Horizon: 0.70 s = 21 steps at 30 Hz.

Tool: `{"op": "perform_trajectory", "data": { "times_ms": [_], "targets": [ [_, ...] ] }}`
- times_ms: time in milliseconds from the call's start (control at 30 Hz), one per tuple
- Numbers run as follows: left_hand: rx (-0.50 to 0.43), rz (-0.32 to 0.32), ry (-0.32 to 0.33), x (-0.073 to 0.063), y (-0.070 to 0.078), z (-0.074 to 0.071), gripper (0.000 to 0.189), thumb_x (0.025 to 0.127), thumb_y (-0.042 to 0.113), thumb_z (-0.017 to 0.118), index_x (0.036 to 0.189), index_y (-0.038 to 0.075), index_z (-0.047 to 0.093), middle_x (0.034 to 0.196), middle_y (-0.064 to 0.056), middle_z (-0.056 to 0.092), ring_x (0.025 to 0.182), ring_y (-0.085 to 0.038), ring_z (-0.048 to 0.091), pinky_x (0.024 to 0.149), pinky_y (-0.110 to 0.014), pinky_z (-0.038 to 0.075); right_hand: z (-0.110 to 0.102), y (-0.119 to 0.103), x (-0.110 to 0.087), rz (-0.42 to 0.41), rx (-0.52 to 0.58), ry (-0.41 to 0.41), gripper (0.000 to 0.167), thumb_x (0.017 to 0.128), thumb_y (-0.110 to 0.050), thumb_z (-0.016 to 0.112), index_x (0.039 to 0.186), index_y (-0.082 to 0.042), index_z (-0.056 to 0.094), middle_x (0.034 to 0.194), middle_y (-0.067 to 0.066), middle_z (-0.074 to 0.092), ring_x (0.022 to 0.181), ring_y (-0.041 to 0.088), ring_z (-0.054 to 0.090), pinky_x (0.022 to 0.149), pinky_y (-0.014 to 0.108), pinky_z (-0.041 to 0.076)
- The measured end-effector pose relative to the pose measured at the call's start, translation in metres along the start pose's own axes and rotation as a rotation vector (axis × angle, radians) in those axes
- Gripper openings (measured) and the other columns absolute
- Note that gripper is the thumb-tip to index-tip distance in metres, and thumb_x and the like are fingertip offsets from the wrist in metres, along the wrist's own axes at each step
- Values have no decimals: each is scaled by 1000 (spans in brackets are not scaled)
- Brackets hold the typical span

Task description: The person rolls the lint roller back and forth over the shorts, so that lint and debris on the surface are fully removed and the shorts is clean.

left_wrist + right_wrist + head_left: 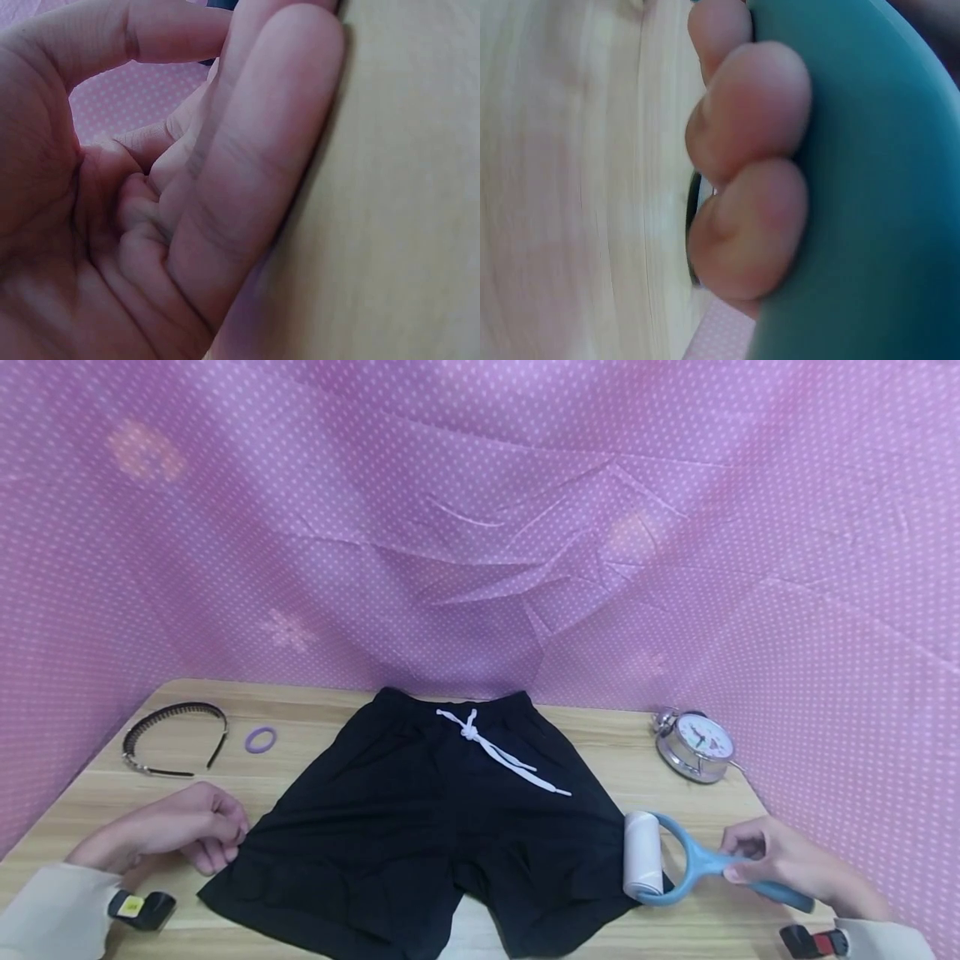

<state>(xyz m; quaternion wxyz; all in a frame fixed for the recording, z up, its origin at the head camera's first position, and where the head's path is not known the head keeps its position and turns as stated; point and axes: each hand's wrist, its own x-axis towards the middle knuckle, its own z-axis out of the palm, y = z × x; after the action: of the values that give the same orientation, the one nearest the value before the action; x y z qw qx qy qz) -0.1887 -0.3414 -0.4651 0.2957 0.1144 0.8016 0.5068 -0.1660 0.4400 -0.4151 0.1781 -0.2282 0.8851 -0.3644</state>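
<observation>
Black shorts (375, 827) with a white drawstring (510, 760) lie spread on the wooden table, waistband at the far side. My left hand (191, 828) is at the outer edge of the left-hand leg, pinching the cloth between thumb and fingertips. In the left wrist view, the left hand (202, 172) shows its thumb meeting the fingers, with a scrap of dark cloth behind them. My right hand (783, 860) grips the blue handle (870, 187) of a lint roller (701, 864). The roller's white sticky cylinder (642, 853) rests on the outer edge of the right-hand leg.
A black headband (180, 706) and a purple ring-shaped band (260, 740) lie at the table's left. On the right, a silver alarm clock (697, 746) lies face up. Pink dotted fabric (480, 527) hangs behind the table (600, 743) and along its sides.
</observation>
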Motion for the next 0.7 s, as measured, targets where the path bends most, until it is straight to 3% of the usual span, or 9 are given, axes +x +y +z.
{"op": "perform_trajectory", "data": {
  "times_ms": [200,433,700],
  "targets": [
    [13,28,0,1,0,0,20,92,6,52,100,-8,64,83,-10,69,68,-15,70,60,-35,63,-6,2,-7,53,-8,-6,8,90,-7,66,91,-13,72,69,-15,65,58,0,57,48,26,46],
    [22,18,9,4,0,1,20,92,7,52,99,-7,65,82,-9,69,68,-14,70,59,-35,63,-12,6,-14,32,-12,-28,11,91,-5,64,93,-13,71,70,-4,69,61,-1,56,50,26,43],
    [19,22,12,1,0,2,19,92,7,53,99,-7,64,82,-9,68,67,-14,69,59,-35,63,-26,10,-23,94,49,-70,10,93,-4,61,96,-8,70,69,-15,63,54,-2,55,41,28,50]
  ]
}}
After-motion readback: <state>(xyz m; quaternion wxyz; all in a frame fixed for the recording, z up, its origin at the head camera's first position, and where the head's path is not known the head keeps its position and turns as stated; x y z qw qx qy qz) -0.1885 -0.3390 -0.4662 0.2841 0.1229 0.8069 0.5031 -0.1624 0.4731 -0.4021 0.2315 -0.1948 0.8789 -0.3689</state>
